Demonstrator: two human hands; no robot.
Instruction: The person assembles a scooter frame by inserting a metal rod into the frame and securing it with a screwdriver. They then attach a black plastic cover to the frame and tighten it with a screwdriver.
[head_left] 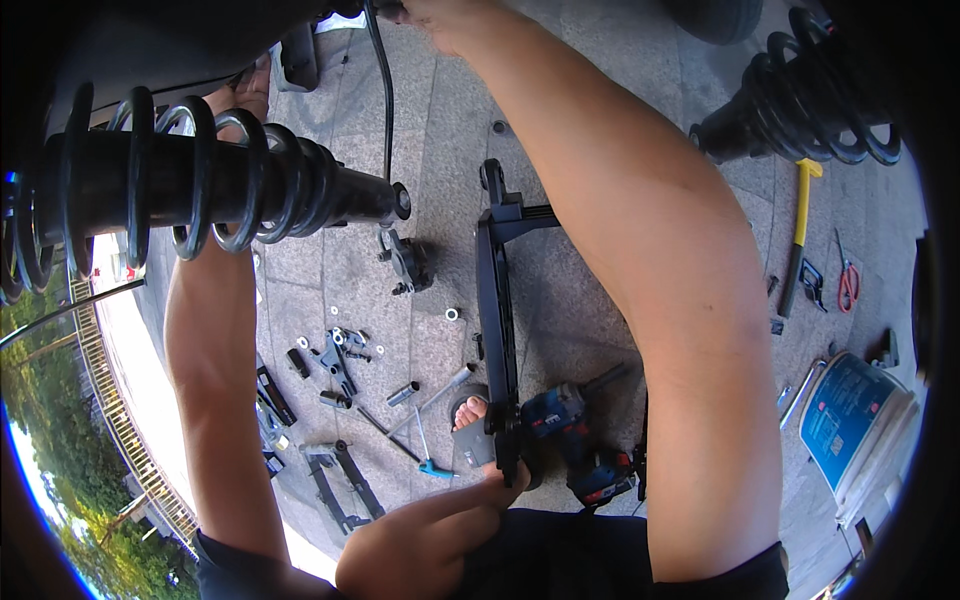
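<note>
The coil-spring strut hangs closest to the lens, a black shock body wrapped in a thick black spring, lying roughly level across the upper left of the view. It is judged heavy and rigid (steel throughout), unlikely to flex, and its smooth painted coils may be slippery; the surest hold is thought to be on the bare tube or through the coils, never on the narrow eye end.

The left hand is seen behind the spring, just above it, mostly hidden by the coils, so whether this grip is closed or spread cannot be told. The right hand is raised at the top edge, its grip apparently curled about something dark beside a thin black hose, though the fingers are cut off by the frame.

The strut's eye end points toward the right forearm, below and left of that grip. Well beneath both lie a black frame, a blue cordless driver and small fittings on the paved floor.
</note>
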